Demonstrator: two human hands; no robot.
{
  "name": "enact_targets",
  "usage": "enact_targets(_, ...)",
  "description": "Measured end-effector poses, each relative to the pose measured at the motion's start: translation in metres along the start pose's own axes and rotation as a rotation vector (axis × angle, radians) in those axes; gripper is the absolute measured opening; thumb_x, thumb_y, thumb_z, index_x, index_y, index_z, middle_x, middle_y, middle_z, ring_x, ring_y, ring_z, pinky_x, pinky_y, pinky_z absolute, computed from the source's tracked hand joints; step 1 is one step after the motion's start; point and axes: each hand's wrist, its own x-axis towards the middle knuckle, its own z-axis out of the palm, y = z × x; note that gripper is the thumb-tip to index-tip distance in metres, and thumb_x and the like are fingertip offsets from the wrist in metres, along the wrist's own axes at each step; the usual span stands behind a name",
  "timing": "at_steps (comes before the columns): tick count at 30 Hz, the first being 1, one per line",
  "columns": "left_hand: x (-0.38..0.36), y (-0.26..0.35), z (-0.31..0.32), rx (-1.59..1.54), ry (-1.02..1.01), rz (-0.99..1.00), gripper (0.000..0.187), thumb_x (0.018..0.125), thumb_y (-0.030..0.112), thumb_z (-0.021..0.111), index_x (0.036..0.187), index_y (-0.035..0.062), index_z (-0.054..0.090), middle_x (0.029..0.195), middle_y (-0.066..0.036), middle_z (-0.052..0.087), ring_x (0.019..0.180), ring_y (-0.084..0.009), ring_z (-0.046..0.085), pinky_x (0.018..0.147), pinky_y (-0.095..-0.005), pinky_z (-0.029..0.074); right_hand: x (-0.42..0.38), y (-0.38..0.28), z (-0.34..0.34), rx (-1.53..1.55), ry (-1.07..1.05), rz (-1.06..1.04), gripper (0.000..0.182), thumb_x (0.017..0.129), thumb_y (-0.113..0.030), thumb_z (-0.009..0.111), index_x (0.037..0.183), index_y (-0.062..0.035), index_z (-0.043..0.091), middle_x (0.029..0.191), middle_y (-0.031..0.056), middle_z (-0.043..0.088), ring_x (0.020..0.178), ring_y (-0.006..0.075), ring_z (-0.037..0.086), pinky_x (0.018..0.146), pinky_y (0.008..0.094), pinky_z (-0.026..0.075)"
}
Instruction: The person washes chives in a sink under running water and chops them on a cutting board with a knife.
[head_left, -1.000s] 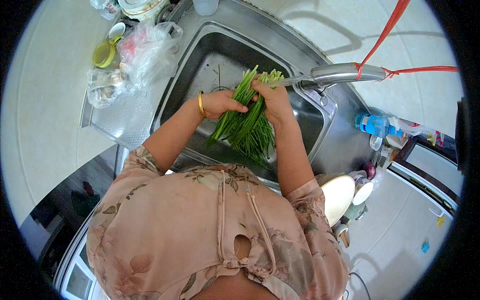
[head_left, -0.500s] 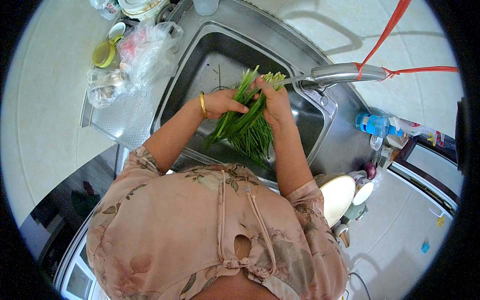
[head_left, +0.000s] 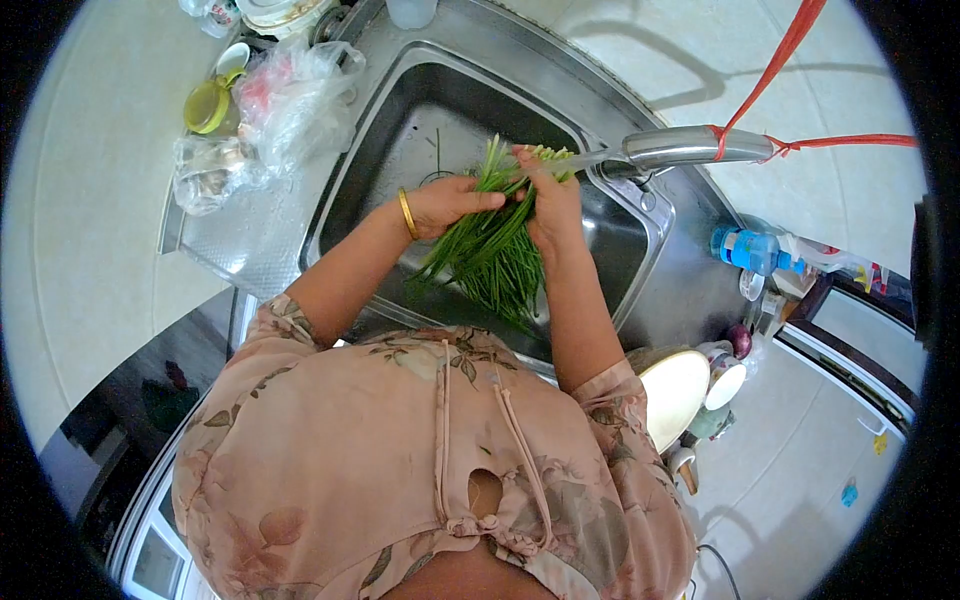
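Note:
Over the sink [head_left: 395, 125] I hold a bunch of chives [head_left: 490, 265], long thin green leaves with pale stem ends. My left hand [head_left: 452, 205], with a gold bangle [head_left: 406, 213] at its wrist, is closed round one side of the bunch, thumb on top. On the other side my right hand [head_left: 552, 200] grips the stems near their pale ends. Water runs from the metal faucet [head_left: 690, 147] onto the stem ends by my right fingers. The leaf tips hang down toward my body. A few loose green strands lie on the sink floor.
Clear plastic bags [head_left: 295, 110] and a yellow-lidded jar [head_left: 207, 107] stand on the left drainboard. A blue-labelled bottle [head_left: 745, 250] is right of the sink, with a red onion [head_left: 739, 341] and a pale round board [head_left: 672, 400] nearer me. Red cord [head_left: 775, 75] ties the faucet.
The upper left part of the bunch has spread and shifted slightly right under my left thumb. My left hand has moved a little right; my right hand stays nearly in place.

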Motion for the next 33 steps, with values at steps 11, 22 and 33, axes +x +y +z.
enact_targets(11, -0.007, 0.008, 0.014, 0.07, 0.088, 0.047, 0.029, 0.088, 0.028, 0.045, 0.105, 0.0061, 0.053, 0.095, -0.005, 0.06, 0.083, -0.0139, 0.058, 0.075, -0.0279, 0.046, 0.002, 0.001, -0.008, -0.15, -0.119, 0.058, 0.011, 0.074, -0.01, 0.063, 0.08, -0.0029, 0.057, 0.069, 0.0025, 0.056, 0.057, 0.012, 0.05, 0.049, 0.0235, 0.039)
enact_targets(22, 0.004, -0.003, 0.007, -0.081, 0.144, -0.049, 0.025, 0.082, 0.015, 0.047, 0.103, 0.0027, 0.054, 0.093, -0.006, 0.058, 0.079, -0.0131, 0.057, 0.071, -0.0268, 0.047, 0.003, 0.002, -0.009, -0.176, -0.25, 0.087, 0.018, 0.073, -0.01, 0.065, 0.087, -0.001, 0.059, 0.078, 0.004, 0.059, 0.065, 0.0124, 0.053, 0.057, 0.0251, 0.043)
enact_targets(33, 0.02, -0.011, 0.003, 0.069, 0.255, 0.059, 0.043, 0.072, 0.011, 0.049, 0.113, 0.0005, 0.046, 0.102, -0.009, 0.056, 0.089, -0.0172, 0.054, 0.079, -0.0292, 0.043, 0.002, 0.028, 0.0, -0.008, -0.136, 0.049, 0.025, 0.078, -0.017, 0.063, 0.096, -0.0003, 0.057, 0.088, 0.0054, 0.06, 0.078, 0.0147, 0.055, 0.07, 0.0274, 0.044)
